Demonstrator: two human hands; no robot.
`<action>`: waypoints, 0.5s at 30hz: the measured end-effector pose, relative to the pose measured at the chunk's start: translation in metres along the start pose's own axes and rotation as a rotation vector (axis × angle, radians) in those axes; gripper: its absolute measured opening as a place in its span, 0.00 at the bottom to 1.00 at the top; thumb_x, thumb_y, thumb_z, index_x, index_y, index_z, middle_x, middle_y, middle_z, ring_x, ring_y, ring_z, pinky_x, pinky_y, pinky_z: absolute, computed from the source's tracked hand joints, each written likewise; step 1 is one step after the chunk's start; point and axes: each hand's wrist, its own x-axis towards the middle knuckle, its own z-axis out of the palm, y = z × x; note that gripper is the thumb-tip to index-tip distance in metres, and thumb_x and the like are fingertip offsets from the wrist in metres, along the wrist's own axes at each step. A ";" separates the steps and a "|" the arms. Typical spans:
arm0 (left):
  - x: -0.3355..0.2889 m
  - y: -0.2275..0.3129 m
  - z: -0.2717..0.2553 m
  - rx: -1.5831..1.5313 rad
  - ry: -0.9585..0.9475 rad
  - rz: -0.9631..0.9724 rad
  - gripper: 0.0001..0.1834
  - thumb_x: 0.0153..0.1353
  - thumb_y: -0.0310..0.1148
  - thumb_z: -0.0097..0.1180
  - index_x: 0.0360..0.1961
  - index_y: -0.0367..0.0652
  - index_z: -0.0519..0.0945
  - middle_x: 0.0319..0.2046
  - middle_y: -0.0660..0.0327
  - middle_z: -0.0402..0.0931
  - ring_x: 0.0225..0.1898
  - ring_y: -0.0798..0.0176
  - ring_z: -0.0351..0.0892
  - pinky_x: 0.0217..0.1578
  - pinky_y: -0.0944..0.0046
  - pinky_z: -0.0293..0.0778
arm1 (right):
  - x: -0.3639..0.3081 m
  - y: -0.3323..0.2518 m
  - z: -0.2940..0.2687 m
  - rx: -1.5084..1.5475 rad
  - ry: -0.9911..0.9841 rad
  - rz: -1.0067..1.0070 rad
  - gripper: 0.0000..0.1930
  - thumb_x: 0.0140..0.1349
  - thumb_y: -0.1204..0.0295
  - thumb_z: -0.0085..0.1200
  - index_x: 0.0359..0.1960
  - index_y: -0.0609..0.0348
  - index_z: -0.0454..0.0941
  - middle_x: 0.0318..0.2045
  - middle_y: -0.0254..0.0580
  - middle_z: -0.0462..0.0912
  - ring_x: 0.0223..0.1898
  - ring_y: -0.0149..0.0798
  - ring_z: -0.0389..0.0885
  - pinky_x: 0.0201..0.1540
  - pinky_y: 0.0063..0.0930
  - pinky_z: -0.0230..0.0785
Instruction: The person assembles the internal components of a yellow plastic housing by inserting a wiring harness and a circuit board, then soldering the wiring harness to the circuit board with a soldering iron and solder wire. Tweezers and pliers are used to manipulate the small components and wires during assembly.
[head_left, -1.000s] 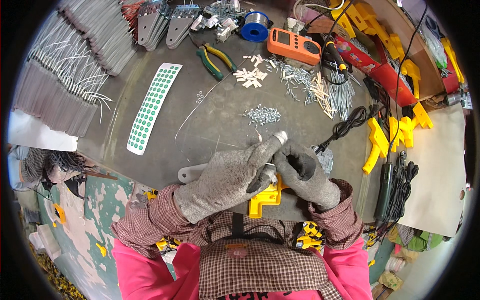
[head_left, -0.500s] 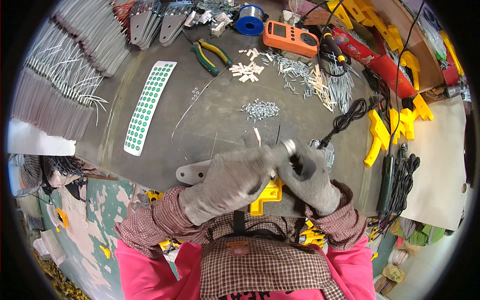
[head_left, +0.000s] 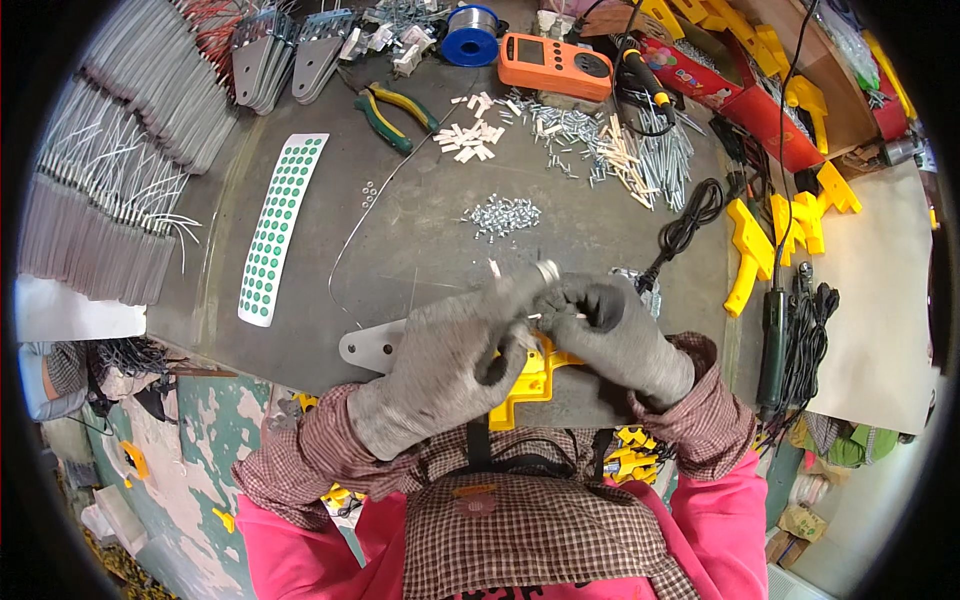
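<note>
Yellow housing (head_left: 532, 385) lay at the near edge of the bench (head_left: 580, 235), midway along, below both gloved hands and partly covered by them. Grey plate (head_left: 368, 347) stuck out left of the left hand (head_left: 440, 360), near the same edge, rounded end showing, 2 holes in it.

Right hand (head_left: 618, 335): fingers curled in a pinch, a thin pale piece (head_left: 536, 317) showing at the tips. Left hand: index stretched over toward the right fingertips, thumb bent inward, blurred; could not tell whether it gripped anything.

Handling, by judgement: housing looked like moulded plastic, so light and stiff, smooth enough to skid under a glove. Best hold: its outer side walls, clear of the open upper face; thin ribs might crack if squeezed. Pale piece seemed very light, easily dropped, perhaps brittle; a fingertip pinch at mid-length suited it. Plate looked like rigid metal, heavier for its size, best taken by its long edges.

Farther in from the near edge: small pile of screws (head_left: 502, 216). Toward the left edge: sheet of green dots (head_left: 282, 232). Toward the far edge: green-and-yellow pliers (head_left: 372, 118).
</note>
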 end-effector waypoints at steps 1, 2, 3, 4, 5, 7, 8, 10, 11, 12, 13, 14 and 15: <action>-0.002 -0.004 -0.001 -0.170 0.017 -0.140 0.33 0.59 0.20 0.55 0.67 0.42 0.63 0.34 0.59 0.79 0.25 0.72 0.74 0.29 0.71 0.73 | -0.002 -0.006 0.001 -0.002 -0.007 -0.002 0.14 0.60 0.67 0.60 0.45 0.59 0.80 0.26 0.41 0.79 0.26 0.31 0.76 0.30 0.29 0.70; 0.000 -0.007 -0.002 -0.206 0.006 -0.232 0.30 0.63 0.20 0.52 0.66 0.39 0.62 0.36 0.59 0.78 0.29 0.77 0.73 0.31 0.74 0.70 | -0.004 -0.010 0.005 -0.355 0.123 -0.249 0.15 0.60 0.68 0.59 0.48 0.57 0.78 0.27 0.41 0.79 0.27 0.36 0.78 0.31 0.31 0.71; 0.001 -0.012 -0.003 -0.206 0.011 -0.237 0.30 0.63 0.20 0.52 0.66 0.39 0.62 0.36 0.59 0.78 0.29 0.77 0.73 0.31 0.74 0.70 | -0.007 -0.014 0.009 -0.707 0.254 -0.498 0.16 0.61 0.69 0.58 0.50 0.56 0.77 0.28 0.42 0.78 0.29 0.41 0.81 0.31 0.33 0.73; 0.003 -0.019 -0.002 -0.334 0.019 -0.187 0.29 0.63 0.20 0.52 0.66 0.39 0.62 0.38 0.59 0.78 0.31 0.77 0.73 0.32 0.75 0.70 | -0.011 -0.015 0.007 -0.808 0.210 -0.510 0.17 0.61 0.69 0.57 0.52 0.53 0.76 0.29 0.43 0.78 0.32 0.47 0.82 0.31 0.37 0.74; 0.001 -0.021 -0.002 -0.462 0.027 -0.136 0.29 0.63 0.20 0.52 0.66 0.38 0.62 0.41 0.58 0.78 0.32 0.77 0.73 0.32 0.75 0.70 | -0.011 -0.012 0.004 -0.806 0.202 -0.514 0.17 0.61 0.69 0.57 0.52 0.53 0.76 0.29 0.43 0.78 0.32 0.47 0.82 0.31 0.37 0.74; 0.006 -0.009 -0.007 -0.640 -0.081 -0.346 0.29 0.64 0.20 0.51 0.66 0.39 0.62 0.43 0.59 0.77 0.35 0.75 0.75 0.33 0.74 0.72 | -0.009 0.002 -0.005 -0.851 0.169 -0.599 0.15 0.61 0.67 0.57 0.50 0.51 0.77 0.29 0.43 0.79 0.32 0.47 0.82 0.31 0.38 0.74; 0.006 -0.012 -0.003 -0.495 -0.049 -0.228 0.29 0.64 0.20 0.51 0.66 0.40 0.62 0.42 0.60 0.77 0.36 0.73 0.76 0.34 0.73 0.73 | -0.009 0.006 -0.005 -0.690 0.182 -0.527 0.14 0.63 0.65 0.57 0.48 0.54 0.77 0.30 0.42 0.79 0.30 0.40 0.82 0.31 0.34 0.74; 0.002 -0.008 -0.002 -0.338 -0.013 -0.117 0.30 0.64 0.20 0.51 0.67 0.40 0.62 0.42 0.60 0.77 0.36 0.72 0.77 0.34 0.72 0.74 | -0.003 0.009 -0.005 -0.397 0.069 -0.288 0.14 0.63 0.64 0.58 0.47 0.56 0.77 0.30 0.41 0.79 0.31 0.35 0.80 0.33 0.32 0.73; -0.001 -0.002 -0.003 0.040 -0.079 0.074 0.29 0.63 0.20 0.52 0.66 0.41 0.64 0.43 0.60 0.78 0.36 0.70 0.78 0.35 0.70 0.75 | 0.001 0.008 -0.006 -0.106 -0.043 -0.049 0.14 0.64 0.63 0.58 0.45 0.57 0.78 0.30 0.41 0.78 0.32 0.30 0.79 0.35 0.29 0.73; -0.002 0.001 -0.003 0.412 -0.143 0.272 0.29 0.62 0.19 0.52 0.65 0.41 0.65 0.44 0.60 0.78 0.37 0.68 0.79 0.36 0.69 0.76 | 0.006 -0.004 -0.012 -0.010 -0.107 -0.115 0.16 0.64 0.60 0.60 0.43 0.60 0.77 0.33 0.39 0.79 0.36 0.25 0.74 0.40 0.26 0.71; -0.003 0.000 -0.004 0.410 -0.146 0.279 0.29 0.62 0.19 0.52 0.65 0.41 0.65 0.44 0.60 0.78 0.37 0.68 0.79 0.36 0.69 0.76 | 0.007 -0.001 -0.010 -0.010 -0.100 -0.114 0.16 0.64 0.60 0.60 0.43 0.60 0.77 0.33 0.39 0.79 0.36 0.25 0.74 0.40 0.26 0.71; -0.003 -0.001 -0.006 0.220 -0.124 0.154 0.29 0.61 0.19 0.54 0.64 0.41 0.67 0.44 0.59 0.78 0.36 0.66 0.79 0.36 0.68 0.76 | 0.009 0.006 -0.007 0.065 -0.089 -0.101 0.17 0.63 0.59 0.60 0.44 0.60 0.77 0.34 0.38 0.79 0.38 0.26 0.75 0.43 0.27 0.70; -0.004 -0.002 -0.007 0.030 -0.099 0.026 0.29 0.60 0.20 0.55 0.64 0.41 0.68 0.44 0.57 0.79 0.35 0.65 0.80 0.36 0.68 0.76 | 0.011 0.008 -0.005 0.140 -0.083 -0.089 0.19 0.63 0.58 0.61 0.45 0.61 0.77 0.35 0.37 0.79 0.40 0.27 0.75 0.45 0.27 0.70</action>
